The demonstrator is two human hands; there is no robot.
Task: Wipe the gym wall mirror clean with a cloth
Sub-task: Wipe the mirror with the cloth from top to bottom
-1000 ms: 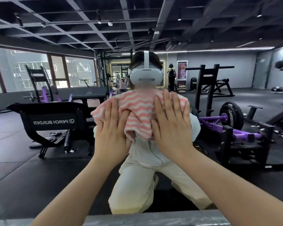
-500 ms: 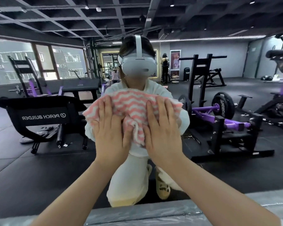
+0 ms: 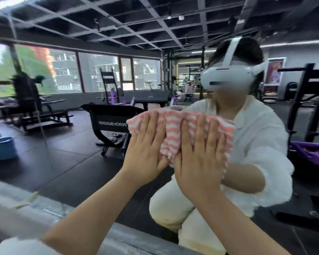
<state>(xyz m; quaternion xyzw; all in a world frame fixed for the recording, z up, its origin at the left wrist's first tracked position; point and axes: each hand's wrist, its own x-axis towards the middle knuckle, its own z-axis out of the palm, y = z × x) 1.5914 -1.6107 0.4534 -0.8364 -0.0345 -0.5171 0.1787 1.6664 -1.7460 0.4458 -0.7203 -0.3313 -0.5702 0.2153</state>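
Pressing flat on the pink-and-white cloth (image 3: 175,133) against the mirror (image 3: 66,126), left hand (image 3: 145,146) and right hand (image 3: 199,162) lie side by side, fingers straight and slightly apart.

Blue bucket (image 3: 3,150) (left); black bench (image 3: 111,124)

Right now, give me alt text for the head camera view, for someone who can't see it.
Two flat hands, left hand and right hand, press a pink-and-white striped cloth against a gym wall mirror. The mirror reflects the crouching person in white and black weight machines.
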